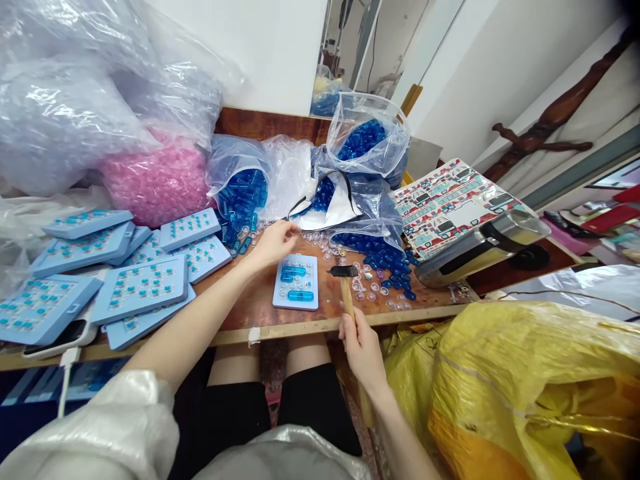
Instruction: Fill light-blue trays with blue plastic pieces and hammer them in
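My right hand (361,343) is wrapped round the wooden handle of a hammer (346,293), its dark head raised at the right of a light-blue plastic panel (295,305). This panel lies on the wooden table and bears translucent blue pieces, among them a long capsule-shaped one (301,295), along with small clear round parts. Just above the panel's top edge, my left hand (276,243) has its fingers curled and pressed together; what they hold, if anything, is too small to make out. Small clear round caps (327,250) lie scattered beyond the left hand.
Several light-blue panels (143,287) are piled at the left, partly over a white device with a cable. Bags of blue pieces (245,193) and a pink-filled bag (157,177) line the back. A metal flask (483,247) lies at the right, above a yellow sack (480,373).
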The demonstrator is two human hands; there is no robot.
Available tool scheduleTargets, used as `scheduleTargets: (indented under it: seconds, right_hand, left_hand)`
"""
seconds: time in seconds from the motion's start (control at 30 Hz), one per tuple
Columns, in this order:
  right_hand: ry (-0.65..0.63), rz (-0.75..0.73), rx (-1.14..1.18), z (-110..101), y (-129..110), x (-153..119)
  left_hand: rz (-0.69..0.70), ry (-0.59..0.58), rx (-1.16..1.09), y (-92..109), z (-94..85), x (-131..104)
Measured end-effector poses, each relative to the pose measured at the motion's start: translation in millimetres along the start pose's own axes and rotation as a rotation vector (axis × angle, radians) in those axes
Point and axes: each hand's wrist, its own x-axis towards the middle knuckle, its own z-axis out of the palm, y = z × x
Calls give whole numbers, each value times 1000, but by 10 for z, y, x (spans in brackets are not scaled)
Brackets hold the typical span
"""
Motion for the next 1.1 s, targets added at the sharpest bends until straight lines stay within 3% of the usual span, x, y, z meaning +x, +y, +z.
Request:
scheduleTargets:
  seconds: [0.13,0.23,0.33,0.43,0.53,0.63,0.77,0.83,0.9,1.03,1.1]
  right_hand:
    - [-25,28,114,-11,119,26]
    - [-68,16,127,-38,157,26]
    - [-91,29,163,-52,201,17]
    - [-95,58,220,-48,237,16]
    - [-96,79,262,-44,238,26]
    - [-94,79,285,-45,217,36]
    - [-81,69,256,-34,198,38]
    - [-69,65,227,-25,192,35]
    - [-53,59,203,-16,184,32]
    - [-36,44,171,0,170,26]
    - [-36,41,162,7,170,23]
  left_hand:
    - [96,-112,250,-50,320,693]
    - [61,-159,343,-139,563,1054]
    - [10,-146,373,-198,687,1244]
    - [2,-135,355,-214,660,1280]
    - [-13,-85,251,-168,492,1113]
    - [-100,-92,-80,-31,248,714]
    - [-159,-354,-498,180,15,56]
    - [-146,-442,-490,240,-14,-185]
    - [-72,-447,-354,269,-5,-326]
    - [165,-402,-34,304,17,-396]
    - [221,-398,53,325,10,-396]
